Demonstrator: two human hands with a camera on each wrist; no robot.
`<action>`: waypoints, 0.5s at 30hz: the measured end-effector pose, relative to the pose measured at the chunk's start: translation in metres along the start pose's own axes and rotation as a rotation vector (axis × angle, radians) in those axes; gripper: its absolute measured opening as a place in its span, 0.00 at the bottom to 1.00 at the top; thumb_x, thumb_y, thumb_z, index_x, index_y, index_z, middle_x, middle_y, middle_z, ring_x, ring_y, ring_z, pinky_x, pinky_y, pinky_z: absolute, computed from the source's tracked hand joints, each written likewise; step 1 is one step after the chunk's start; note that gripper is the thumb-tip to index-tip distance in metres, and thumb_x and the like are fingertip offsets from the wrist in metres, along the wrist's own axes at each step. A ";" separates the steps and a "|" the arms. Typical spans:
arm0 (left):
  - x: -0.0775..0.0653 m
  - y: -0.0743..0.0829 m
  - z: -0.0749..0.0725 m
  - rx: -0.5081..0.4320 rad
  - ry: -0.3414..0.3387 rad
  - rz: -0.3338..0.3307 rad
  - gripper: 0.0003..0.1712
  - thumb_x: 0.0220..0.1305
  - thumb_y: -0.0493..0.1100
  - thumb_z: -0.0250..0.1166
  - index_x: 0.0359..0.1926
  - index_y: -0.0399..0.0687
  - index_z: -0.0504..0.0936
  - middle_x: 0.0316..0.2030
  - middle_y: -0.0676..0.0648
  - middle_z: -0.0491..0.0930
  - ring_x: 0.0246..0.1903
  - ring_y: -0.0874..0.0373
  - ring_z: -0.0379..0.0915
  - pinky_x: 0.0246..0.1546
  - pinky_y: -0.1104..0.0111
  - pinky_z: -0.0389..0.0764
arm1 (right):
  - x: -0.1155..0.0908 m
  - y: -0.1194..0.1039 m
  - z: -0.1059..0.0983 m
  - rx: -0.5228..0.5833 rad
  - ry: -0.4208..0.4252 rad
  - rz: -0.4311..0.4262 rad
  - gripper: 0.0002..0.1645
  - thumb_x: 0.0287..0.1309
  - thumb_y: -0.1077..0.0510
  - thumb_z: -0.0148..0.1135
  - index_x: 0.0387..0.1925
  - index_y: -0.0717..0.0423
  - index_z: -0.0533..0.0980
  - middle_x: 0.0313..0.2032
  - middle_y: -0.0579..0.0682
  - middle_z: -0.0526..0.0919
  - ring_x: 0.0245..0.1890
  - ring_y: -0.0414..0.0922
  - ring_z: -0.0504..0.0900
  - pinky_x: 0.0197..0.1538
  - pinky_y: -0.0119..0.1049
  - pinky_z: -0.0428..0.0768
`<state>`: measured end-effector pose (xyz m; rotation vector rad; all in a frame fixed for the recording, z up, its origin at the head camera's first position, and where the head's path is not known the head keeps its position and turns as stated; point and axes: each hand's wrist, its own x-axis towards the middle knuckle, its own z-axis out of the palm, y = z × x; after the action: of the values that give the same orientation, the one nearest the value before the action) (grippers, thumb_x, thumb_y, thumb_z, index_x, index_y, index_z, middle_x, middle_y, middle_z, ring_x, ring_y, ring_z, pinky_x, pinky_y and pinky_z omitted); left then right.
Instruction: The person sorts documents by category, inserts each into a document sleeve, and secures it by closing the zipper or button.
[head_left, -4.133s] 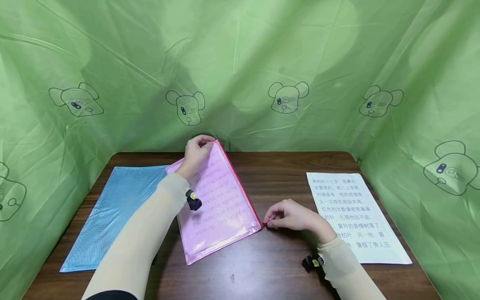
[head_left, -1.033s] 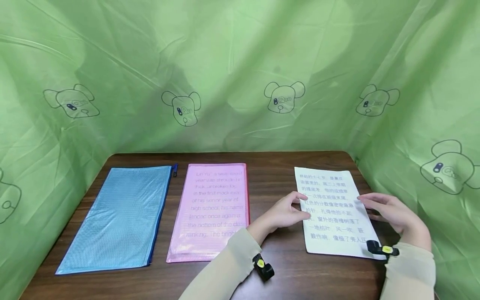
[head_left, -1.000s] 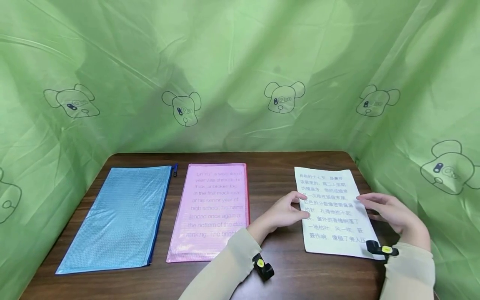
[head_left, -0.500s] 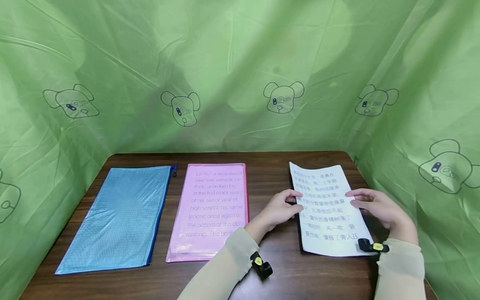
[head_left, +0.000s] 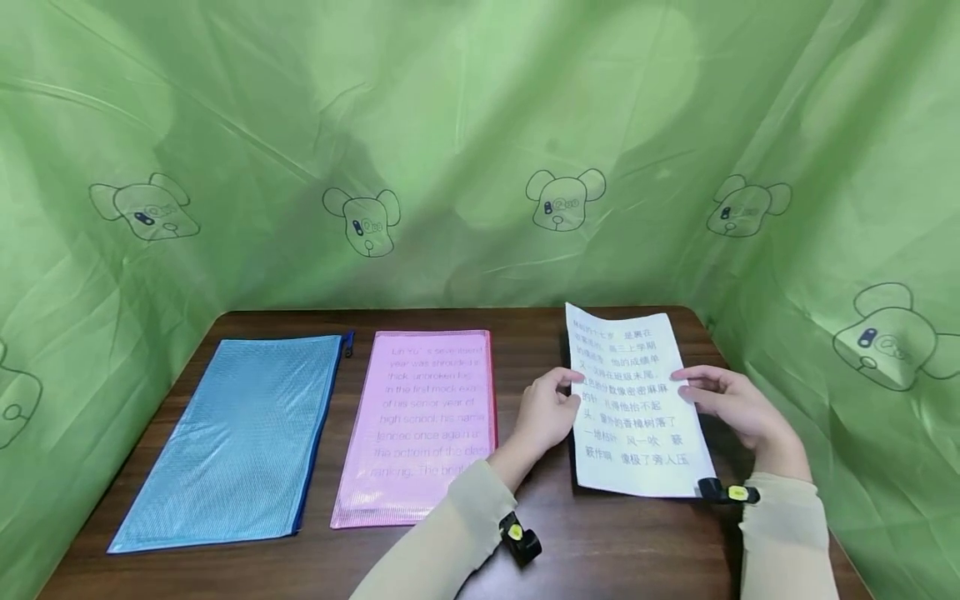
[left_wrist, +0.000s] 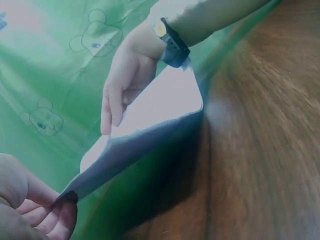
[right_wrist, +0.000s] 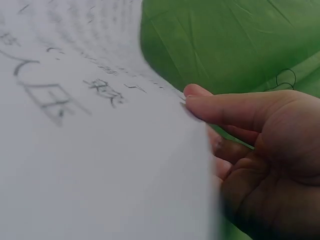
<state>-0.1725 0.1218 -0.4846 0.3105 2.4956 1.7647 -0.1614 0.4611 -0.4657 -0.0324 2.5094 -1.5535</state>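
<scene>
A white printed sheet of paper [head_left: 630,417] with Chinese text is held up off the table, bowed between both hands. My left hand [head_left: 546,412] pinches its left edge, thumb on one face and fingers behind, as the left wrist view shows. At the opposite edge my right hand [head_left: 738,408] pinches the paper between thumb and fingers; in the right wrist view the thumb [right_wrist: 225,107] lies on the printed face. Left of my left hand lies a pink zip folder [head_left: 416,433] with an English-printed sheet inside.
A blue zip folder [head_left: 232,442] lies flat at the left, its zip pull [head_left: 348,342] at the top right corner. The brown wooden table [head_left: 600,550] is enclosed by a green cloth backdrop [head_left: 450,125] with printed bear heads.
Both hands left the pink folder, which now lies flat beside the blue one, and took hold of the sheet. The sheet has been lifted and moved left and away from the front.
</scene>
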 end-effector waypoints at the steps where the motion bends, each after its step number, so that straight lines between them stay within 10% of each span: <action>1: 0.000 0.002 -0.003 -0.008 0.008 0.007 0.16 0.72 0.34 0.67 0.56 0.51 0.90 0.55 0.43 0.87 0.31 0.68 0.80 0.30 0.71 0.79 | 0.000 -0.001 0.001 0.012 0.000 -0.008 0.27 0.77 0.58 0.68 0.66 0.72 0.76 0.47 0.52 0.88 0.45 0.40 0.88 0.49 0.35 0.87; 15: 0.000 0.007 -0.072 -0.098 0.023 0.073 0.18 0.72 0.33 0.68 0.58 0.51 0.89 0.54 0.45 0.85 0.30 0.63 0.78 0.28 0.70 0.78 | 0.011 -0.038 0.037 0.160 -0.055 -0.081 0.24 0.78 0.59 0.66 0.68 0.66 0.75 0.49 0.48 0.92 0.43 0.42 0.91 0.44 0.37 0.87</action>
<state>-0.1841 0.0574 -0.4541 0.3809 2.4327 1.9214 -0.1690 0.4101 -0.4492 -0.1539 2.3611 -1.7552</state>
